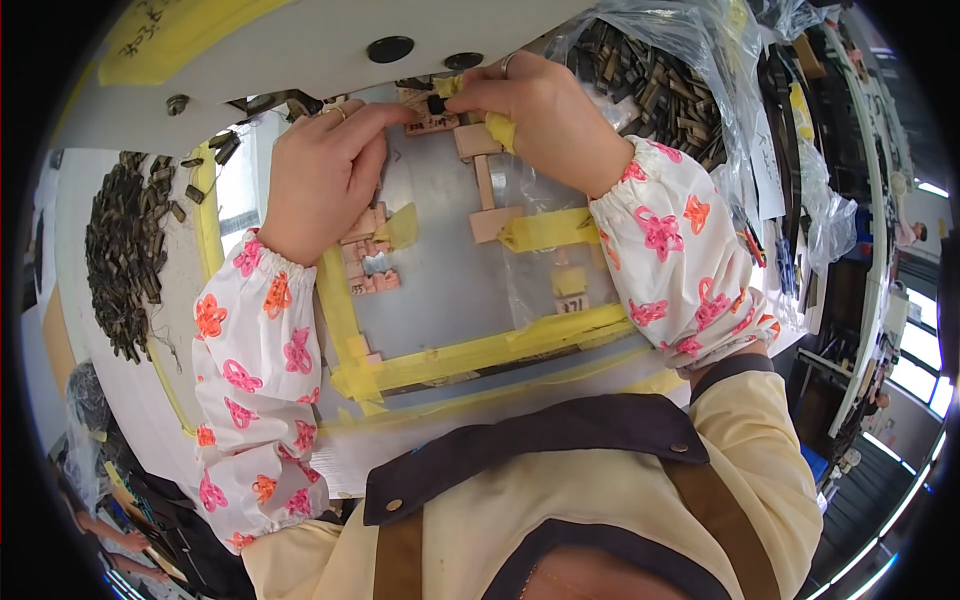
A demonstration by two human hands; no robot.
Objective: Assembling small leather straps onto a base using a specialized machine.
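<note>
My left hand [328, 170] lies over the left of the grey work plate, index finger stretched to a small pink block [431, 125] at its far edge. No held thing shows in this hand; its other fingers are partly hidden. From the right, my right hand [548, 120] reaches to the same block, its fingers closed at a small black piece [437, 104]. Something yellow [501, 131], like tape, sits at its fingers. Pale pink blocks [484, 180] stand on the plate [435, 270] between and below my hands.
A pale machine body [330, 45] overhangs the far side. On the left lies a heap of small dark pieces [125, 250]; more dark pieces [655, 85] fill a clear plastic bag [735, 100] at far right. Yellow tape [500, 350] borders the plate. Pens [785, 265] lie at right.
</note>
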